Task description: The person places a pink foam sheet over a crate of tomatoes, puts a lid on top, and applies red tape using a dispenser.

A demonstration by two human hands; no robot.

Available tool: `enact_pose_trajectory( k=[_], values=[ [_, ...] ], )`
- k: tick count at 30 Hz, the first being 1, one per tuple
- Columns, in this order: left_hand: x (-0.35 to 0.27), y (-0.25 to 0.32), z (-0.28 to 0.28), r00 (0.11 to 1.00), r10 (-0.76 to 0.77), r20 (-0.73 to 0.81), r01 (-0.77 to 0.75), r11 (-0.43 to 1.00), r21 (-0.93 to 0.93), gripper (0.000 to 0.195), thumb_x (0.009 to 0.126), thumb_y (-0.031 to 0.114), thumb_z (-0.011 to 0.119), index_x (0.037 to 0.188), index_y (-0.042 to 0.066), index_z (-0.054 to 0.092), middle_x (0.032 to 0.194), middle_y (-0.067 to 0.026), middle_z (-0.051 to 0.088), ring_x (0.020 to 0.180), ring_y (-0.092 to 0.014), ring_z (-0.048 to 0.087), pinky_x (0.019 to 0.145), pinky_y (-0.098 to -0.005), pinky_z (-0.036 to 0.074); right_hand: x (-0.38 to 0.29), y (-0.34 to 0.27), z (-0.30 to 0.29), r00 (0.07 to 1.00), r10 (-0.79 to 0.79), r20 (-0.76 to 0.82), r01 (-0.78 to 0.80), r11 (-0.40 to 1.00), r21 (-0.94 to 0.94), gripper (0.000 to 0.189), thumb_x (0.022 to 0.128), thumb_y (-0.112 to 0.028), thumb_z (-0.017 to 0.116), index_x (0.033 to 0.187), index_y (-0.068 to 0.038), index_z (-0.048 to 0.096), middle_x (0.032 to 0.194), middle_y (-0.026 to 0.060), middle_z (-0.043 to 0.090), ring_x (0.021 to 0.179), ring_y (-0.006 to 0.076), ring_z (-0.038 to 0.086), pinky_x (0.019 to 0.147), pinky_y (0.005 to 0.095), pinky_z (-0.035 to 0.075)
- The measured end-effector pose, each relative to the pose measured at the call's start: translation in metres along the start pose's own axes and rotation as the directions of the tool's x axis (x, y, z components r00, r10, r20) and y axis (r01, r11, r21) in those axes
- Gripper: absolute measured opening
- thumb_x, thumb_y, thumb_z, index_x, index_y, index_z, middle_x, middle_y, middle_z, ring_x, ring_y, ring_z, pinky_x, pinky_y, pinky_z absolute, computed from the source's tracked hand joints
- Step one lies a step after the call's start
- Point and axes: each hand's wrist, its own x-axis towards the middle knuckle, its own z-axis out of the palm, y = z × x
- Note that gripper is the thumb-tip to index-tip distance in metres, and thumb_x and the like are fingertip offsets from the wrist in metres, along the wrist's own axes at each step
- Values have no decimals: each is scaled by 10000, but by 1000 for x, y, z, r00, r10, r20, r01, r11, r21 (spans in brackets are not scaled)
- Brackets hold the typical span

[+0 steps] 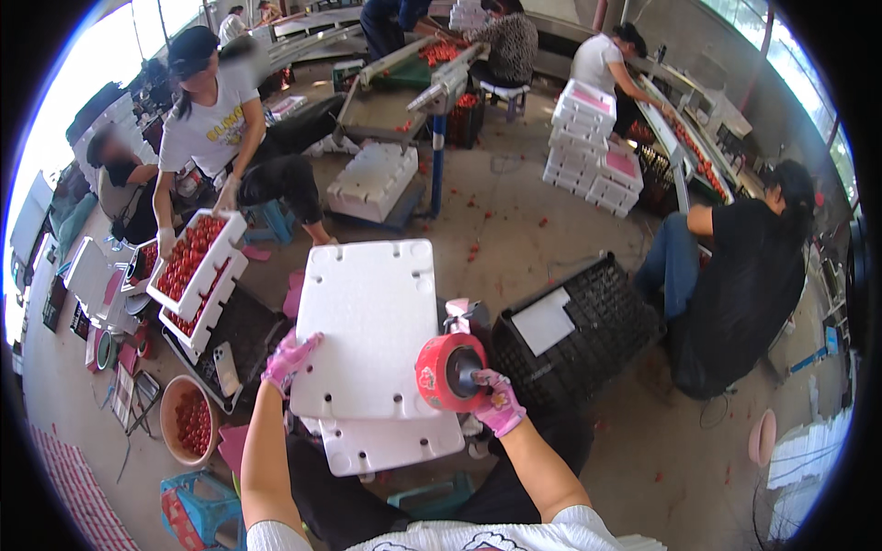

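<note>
A closed white foam box with a flat lid [368, 324] lies in front of me, on top of a second white foam piece [396, 441] that juts out below it. My left hand [293, 358], in a pink patterned glove, rests on the left edge of the lid, fingers spread. At the box's right side, my right hand [497, 403], gloved the same way, grips a tape dispenser holding a large roll of red printed tape [449, 372]. Part of the dispenser is hidden by the roll and my fingers.
To the right is a black plastic crate [586, 330] with a white sheet on it. At left, a person holds a foam box of red fruit [193, 258] over another. A basin of fruit [189, 420] and blue stool [200, 510] stand lower left. Another person [744, 289] sits at right.
</note>
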Motion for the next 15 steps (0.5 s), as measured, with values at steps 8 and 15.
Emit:
enact_pose_trajectory(
  k=[8, 15],
  values=[
    [-1, 22, 32, 983, -170, 70, 180, 811, -557, 408, 902, 367, 578, 1132, 30, 594, 1041, -21, 610, 914, -134, 601, 808, -305, 494, 73, -26, 2, 994, -46, 97, 71, 959, -274, 141, 825, -118, 625, 940, -40, 607, 930, 40, 609, 928, 171, 600, 911, 320, 484],
    [-53, 25, 31, 998, -13, 64, 49, 800, -599, 369, 811, 215, 679, 1105, 31, 553, 860, -41, 612, 808, -154, 611, 697, -310, 518, 73, -31, -10, 850, -313, 423, 514, 319, -796, 348, 688, 0, 761, 982, -83, 596, 938, 65, 633, 877, 173, 624, 819, 289, 512]
  ],
)
